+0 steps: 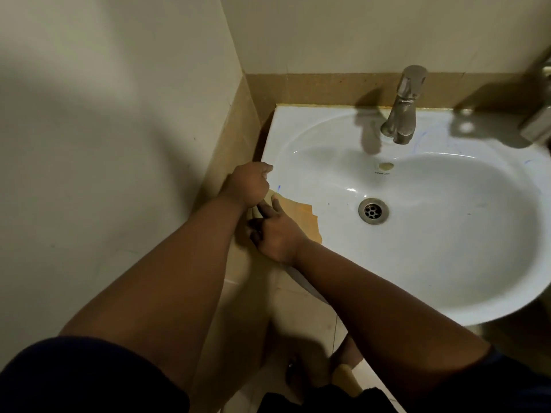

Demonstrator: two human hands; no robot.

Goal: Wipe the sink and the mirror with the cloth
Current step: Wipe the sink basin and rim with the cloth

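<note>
A white ceramic sink fills the right half of the head view, with a steel drain in its bowl. An orange-yellow cloth lies draped over the sink's left rim. My left hand is a closed fist at that rim, gripping the cloth's upper end. Just below it, my right hand holds the cloth's lower part with its fingers curled on it. Most of the cloth is hidden under both hands. The mirror is not in view.
A steel tap stands at the back of the sink. A pale tiled wall is close on the left, with a brown tile band behind the sink. Part of a metal fixture shows at the right edge. Tiled floor lies below.
</note>
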